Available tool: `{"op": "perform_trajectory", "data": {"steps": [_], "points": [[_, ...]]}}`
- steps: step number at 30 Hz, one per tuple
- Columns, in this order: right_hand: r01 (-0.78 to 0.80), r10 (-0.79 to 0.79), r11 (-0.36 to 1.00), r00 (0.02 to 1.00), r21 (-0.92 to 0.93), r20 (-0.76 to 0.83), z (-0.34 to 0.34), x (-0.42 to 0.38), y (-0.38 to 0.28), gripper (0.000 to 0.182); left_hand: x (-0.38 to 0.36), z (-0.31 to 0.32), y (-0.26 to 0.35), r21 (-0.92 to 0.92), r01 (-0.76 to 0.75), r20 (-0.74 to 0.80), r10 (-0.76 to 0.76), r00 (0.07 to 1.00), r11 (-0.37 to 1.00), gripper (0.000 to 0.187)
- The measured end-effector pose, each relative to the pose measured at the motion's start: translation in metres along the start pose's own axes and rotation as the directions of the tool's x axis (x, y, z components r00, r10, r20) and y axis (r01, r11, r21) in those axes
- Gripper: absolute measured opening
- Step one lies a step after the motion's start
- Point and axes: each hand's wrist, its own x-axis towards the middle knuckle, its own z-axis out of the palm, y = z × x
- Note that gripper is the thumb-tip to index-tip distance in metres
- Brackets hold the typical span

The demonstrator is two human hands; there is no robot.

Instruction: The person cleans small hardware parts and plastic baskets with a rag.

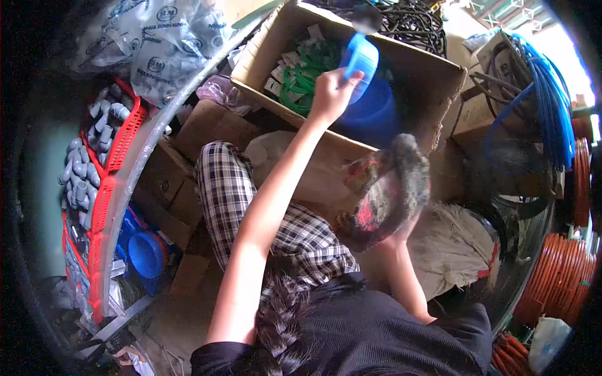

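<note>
We are gripping a blue lid [360, 59] in our left hand [331, 93] over the cardboard box [411, 72], and clutching a rag [385, 191] with our right hand [401, 229].

blue lids: two, one [360, 57] above the cardboard box [263, 59], one [146, 254] left of it
cardboard box: one open
rag [385, 191]: one

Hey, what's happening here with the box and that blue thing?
A person's left hand holds a round blue plastic lid over an open cardboard box containing green bundles and a blue plastic tub. Their right hand grips a dirty red and grey rag lower down.
</note>
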Motion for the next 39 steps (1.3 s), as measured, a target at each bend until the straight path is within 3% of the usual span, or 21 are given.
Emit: {"op": "perform_trajectory", "data": {"steps": [2,5,6,8,9,11,14,15,17,18,19,21,22,25,27,28,29,31,34,37,39], "points": [[0.178,-0.22,0.895,0.974,-0.41,-0.057,0.018,0.012,0.0,0.073,-0.016,-0.033,0.046,-0.161,0.096,-0.025,-0.102,0.994,0.982,0.016],[0.155,-0.047,0.94,0.941,-0.303,0.335,0.051,0.029,0.032,0.076,-0.059,-0.062,0.11,-0.239,0.124,-0.107,-0.153,0.982,0.963,0.019],[0.021,0.077,0.781,0.989,-0.624,0.129,0.043,0.039,0.048,0.077,-0.077,-0.069,0.12,-0.13,0.12,-0.158,-0.14,0.978,0.984,0.021],[0.121,-0.009,0.438,0.991,-0.891,0.131,0.044,0.043,0.092,0.074,-0.115,-0.075,0.126,0.103,-0.011,-0.247,0.037,0.968,0.995,0.038],[0.296,-0.056,0.391,0.953,-0.872,0.298,0.05,0.045,0.109,0.07,-0.135,-0.076,0.121,0.298,-0.099,-0.311,0.195,0.93,0.949,0.051],[0.534,-0.092,0.354,0.837,-0.768,0.54,0.069,0.054,0.136,0.062,-0.145,-0.101,0.149,0.296,-0.183,-0.254,0.262,0.931,0.937,0.063],[0.041,0.154,0.589,0.975,-0.807,0.162,0.097,0.07,0.147,0.041,-0.187,-0.129,0.155,0.602,0.014,-0.253,0.174,0.952,0.799,0.069],[-0.17,0.292,0.602,0.956,-0.78,0.017,0.085,0.082,0.152,0.04,-0.202,-0.139,0.162,0.555,0.018,-0.178,0.097,0.979,0.831,0.058],[-0.179,0.319,0.559,0.948,-0.81,0.011,0.033,0.102,0.163,0.046,-0.212,-0.143,0.183,0.334,0.037,-0.26,0.054,0.964,0.942,0.044],[-0.311,0.463,0.672,0.885,-0.672,0.054,0.001,0.103,0.173,0.052,-0.219,-0.153,0.187,0.202,0.016,-0.269,0.04,0.962,0.979,0.031],[-0.5,0.479,0.779,0.864,-0.379,-0.155,0.004,0.087,0.177,0.054,-0.231,-0.154,0.187,0.06,0.082,-0.433,-0.048,0.9,0.995,0.035],[-0.208,0.253,0.739,0.967,-0.641,-0.022,0.025,0.039,0.187,0.052,-0.231,-0.153,0.183,-0.503,-0.129,-0.67,-0.291,0.682,0.855,0.046],[-0.244,0.289,0.676,0.956,-0.695,-0.054,0.047,0.012,0.188,0.054,-0.233,-0.154,0.179,-0.62,-0.205,-0.666,-0.37,0.648,0.758,0.057],[0.479,0.1,0.339,0.837,-0.81,0.537,0.057,-0.013,0.208,0.055,-0.236,-0.14,0.163,-0.479,0.101,-0.724,-0.458,0.516,0.872,0.048],[0.542,0.254,0.174,0.782,-0.822,0.57,0.066,-0.027,0.194,0.053,-0.256,-0.133,0.16,-0.213,0.37,-0.702,-0.405,0.586,0.904,0.029],[0.627,0.309,0.111,0.716,-0.771,0.626,0.069,-0.016,0.192,0.055,-0.259,-0.137,0.157,-0.124,0.254,-0.667,-0.27,0.694,0.959,0.03],[0.615,0.3,0.167,0.713,-0.77,0.634,0.077,-0.005,0.192,0.049,-0.266,-0.141,0.157,0.009,0.246,-0.618,-0.188,0.764,0.969,0.035],[0.172,0.361,0.405,0.872,-0.898,0.33,0.087,0.013,0.192,0.042,-0.281,-0.148,0.156,0.265,0.168,-0.493,-0.016,0.87,0.949,0.046],[-0.446,0.522,0.593,0.847,-0.67,-0.102,0.064,0.053,0.183,0.044,-0.269,-0.178,0.202,0.191,0.108,-0.213,-0.066,0.975,0.976,0.053],[-0.474,0.599,0.529,0.796,-0.704,-0.087,0.035,0.068,0.185,0.044,-0.278,-0.213,0.194,0.241,0.063,-0.281,0.008,0.96,0.969,0.033],[-0.355,0.482,0.526,0.873,-0.773,-0.073,0.001,0.059,0.184,0.044,-0.284,-0.225,0.178,0.251,0.147,-0.677,0.065,0.733,0.957,0.024]]}}
